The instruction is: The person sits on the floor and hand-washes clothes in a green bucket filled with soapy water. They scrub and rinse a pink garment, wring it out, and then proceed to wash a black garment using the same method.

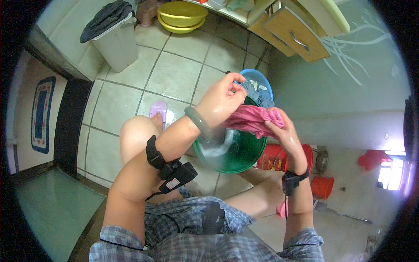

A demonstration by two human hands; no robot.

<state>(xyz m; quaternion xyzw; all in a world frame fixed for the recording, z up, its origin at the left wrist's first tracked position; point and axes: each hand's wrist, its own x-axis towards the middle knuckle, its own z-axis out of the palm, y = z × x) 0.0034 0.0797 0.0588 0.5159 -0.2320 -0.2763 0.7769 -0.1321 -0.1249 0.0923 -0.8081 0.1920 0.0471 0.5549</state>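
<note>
A wet pink cloth garment (250,119) with a gathered edge is stretched above a green plastic tub (250,150). My right hand (286,127) grips the gathered end, thumb on the near side. My left hand (226,98), wet and with a dark bangle at the wrist, is over the garment's other end with its fingers curled. The palm is hidden, so whether it grips the cloth does not show. White suds or cloudy water (219,145) are visible inside the tub, partly blurred.
Behind the tub, a blue basin (258,74) holds grey-blue cloth. A red bucket (271,157) lies close on the right. Yellow basins (182,14), a bin (118,49) with dark cloth on top, and a drawer (296,36) are farther back. The tiled floor (173,75) looks wet.
</note>
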